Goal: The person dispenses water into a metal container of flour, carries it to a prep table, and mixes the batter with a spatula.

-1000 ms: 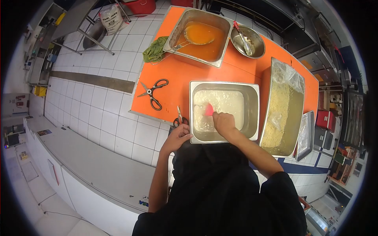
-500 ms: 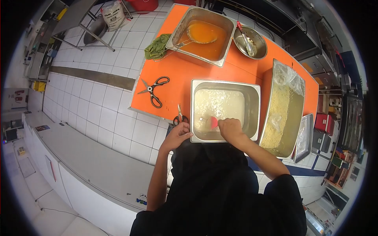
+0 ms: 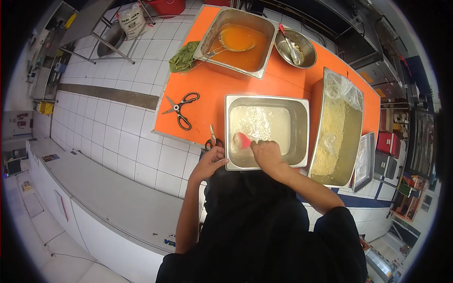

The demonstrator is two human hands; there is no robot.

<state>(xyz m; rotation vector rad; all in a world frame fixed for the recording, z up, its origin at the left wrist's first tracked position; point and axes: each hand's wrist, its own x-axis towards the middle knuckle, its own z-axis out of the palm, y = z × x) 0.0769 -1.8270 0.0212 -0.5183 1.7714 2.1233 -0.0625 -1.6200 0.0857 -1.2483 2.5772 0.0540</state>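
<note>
My right hand [image 3: 268, 158] is closed around the handle of a spatula with a pinkish-red head [image 3: 243, 140]. The head dips into a creamy, pale batter-like liquid [image 3: 276, 122] inside a deep rectangular metal pan [image 3: 303, 101]. At the pan's near left corner, my left hand [image 3: 210, 164] grips the rim, its thumb along the edge. Small scissors [image 3: 213, 137] lie just beyond my left fingers, their handles partly hidden. Larger black-handled scissors [image 3: 179, 110] rest open farther left on the orange table [image 3: 200, 115].
A deep pan [image 3: 205, 41] of orange liquid holds a wire strainer [image 3: 237, 37]. Red-handled tongs [image 3: 288, 43] lean in a steel bowl [image 3: 309, 56]. To the right stands a long pan of yellowish crumbs [image 3: 329, 162] with plastic. A green cloth [image 3: 183, 57] lies at the left edge.
My right hand has moved left with the spatula, whose head is now nearer the pan's left wall. My left hand keeps its place at the corner. The whole view has shifted slightly.
</note>
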